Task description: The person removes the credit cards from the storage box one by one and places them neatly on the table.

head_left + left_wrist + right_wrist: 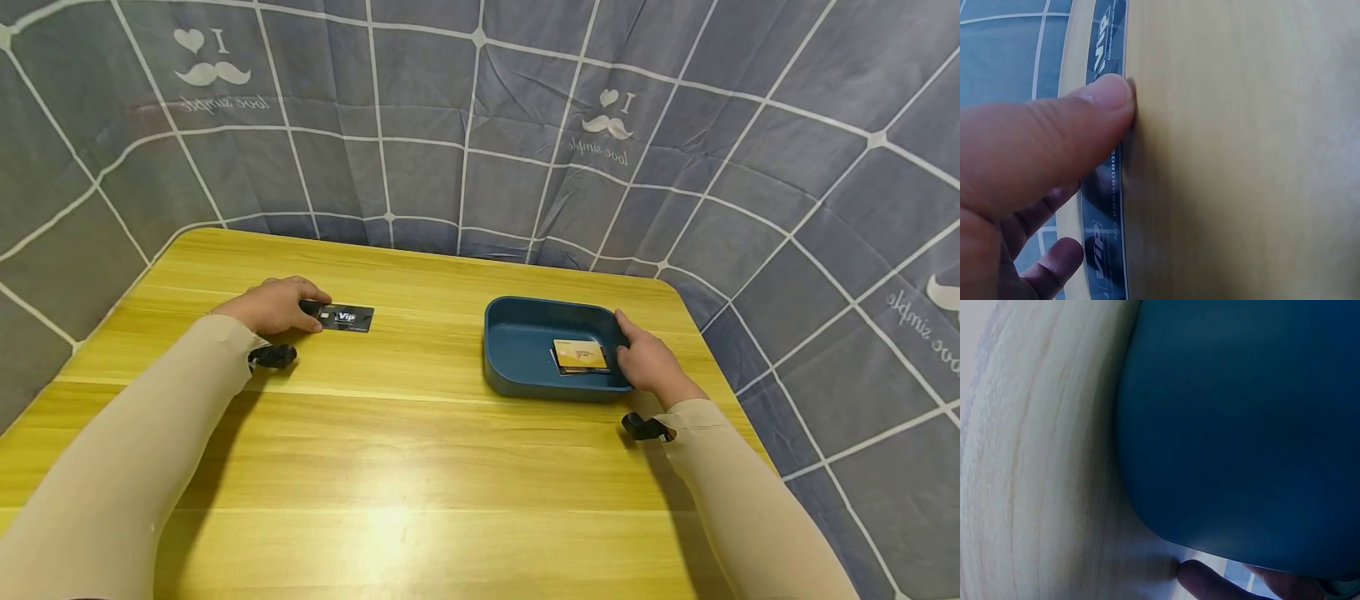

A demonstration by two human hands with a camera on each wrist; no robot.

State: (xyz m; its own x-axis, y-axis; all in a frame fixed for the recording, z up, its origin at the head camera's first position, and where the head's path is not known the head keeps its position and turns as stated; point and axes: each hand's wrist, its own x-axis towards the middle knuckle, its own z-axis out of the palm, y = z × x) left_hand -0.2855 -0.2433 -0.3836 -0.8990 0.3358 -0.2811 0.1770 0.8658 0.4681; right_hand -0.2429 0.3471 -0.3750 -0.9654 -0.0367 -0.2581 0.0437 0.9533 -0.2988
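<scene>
Left fingers (pixel 1088 128) pinch the long edges of the black Vip card (pixel 356 320) on the desk (pixel 465 475), left of centre (light, even squeeze advised to avoid bowing it), with left hand (pixel 273 306) palm-down, forearm (pixel 142 425) slanting from lower left, and right hand (pixel 651 360) gripping the blue tray (pixel 525 387) at right.

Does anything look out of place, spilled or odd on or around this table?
The lettering on the curtain behind the table reads backwards, as if seen from the reverse side. The cards in the blue tray are stacked unevenly, edges peeking out. No spill or damage shows.
</scene>
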